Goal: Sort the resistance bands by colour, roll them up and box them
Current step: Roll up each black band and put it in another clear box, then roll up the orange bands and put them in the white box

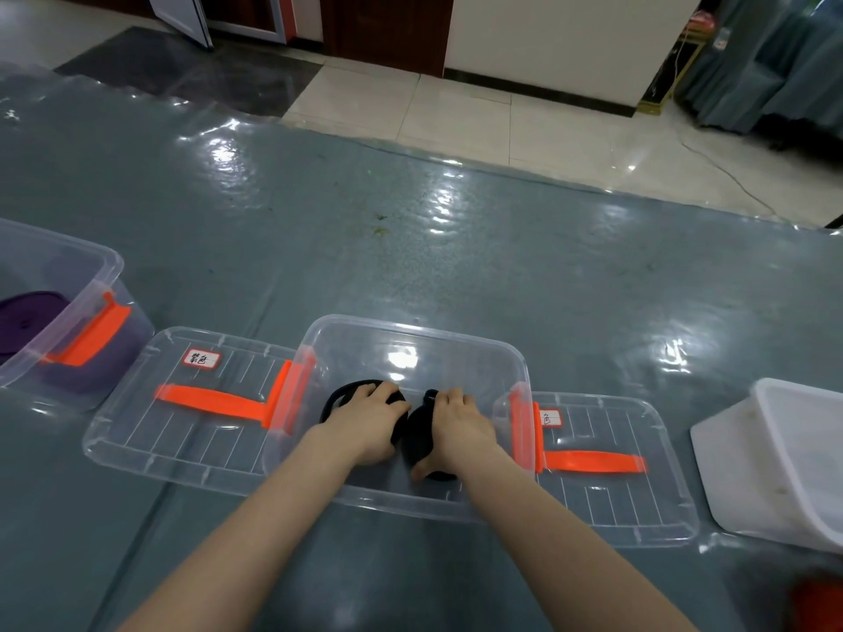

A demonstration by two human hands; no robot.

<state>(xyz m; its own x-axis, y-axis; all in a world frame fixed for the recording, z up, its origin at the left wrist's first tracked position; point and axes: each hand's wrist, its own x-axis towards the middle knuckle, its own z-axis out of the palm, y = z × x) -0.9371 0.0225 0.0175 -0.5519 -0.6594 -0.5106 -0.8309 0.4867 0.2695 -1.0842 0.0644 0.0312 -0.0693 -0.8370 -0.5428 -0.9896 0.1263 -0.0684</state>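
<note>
Left clear lid (182,412): white red-bordered label (201,359) reading "紫色". Right clear lid (616,472): similar label (550,418), partly hidden by the box, showing only "色"

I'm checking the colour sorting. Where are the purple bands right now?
In the head view, the purple bands lie inside the clear box at the far left edge of the table, left of the labelled lid with the orange handle.
</note>
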